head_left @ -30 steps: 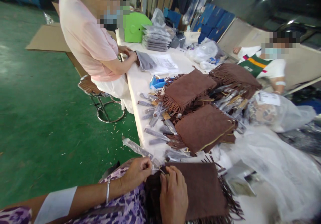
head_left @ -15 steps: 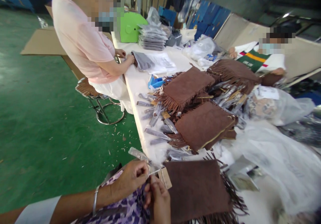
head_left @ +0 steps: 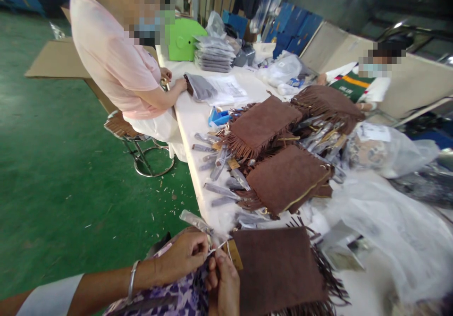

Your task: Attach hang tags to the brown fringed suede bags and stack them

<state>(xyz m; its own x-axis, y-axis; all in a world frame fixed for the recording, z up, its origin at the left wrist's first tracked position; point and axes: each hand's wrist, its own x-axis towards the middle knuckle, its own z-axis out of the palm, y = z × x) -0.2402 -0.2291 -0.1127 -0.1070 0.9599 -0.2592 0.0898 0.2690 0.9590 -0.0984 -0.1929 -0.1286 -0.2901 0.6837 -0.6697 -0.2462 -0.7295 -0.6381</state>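
In front of me a brown fringed bag (head_left: 279, 264) lies flat at the near edge of the table. By its upper left corner, my left hand (head_left: 187, 251) is closed in a pinch on a thin white string (head_left: 216, 248). My right hand (head_left: 223, 278) pinches the same string close by, fingertips pressed together. A tan cardboard tag (head_left: 234, 254) hangs beside the string, against the bag. Just beyond my fingers lies a narrow plastic-wrapped piece (head_left: 194, 220). How the string is fastened is hidden by my fingers.
More brown fringed bags (head_left: 290, 179) are heaped beyond, with plastic-wrapped straps along the table edge. A blue tape dispenser (head_left: 219, 116) sits past them. Clear plastic sheeting (head_left: 396, 235) covers the right side. Co-workers are at the left (head_left: 116, 56) and far right (head_left: 357, 84).
Both hands stay close together on the string, shifting slightly. The tag has turned a little. At the far right, the co-worker's hand has moved inward to the fringed bag.
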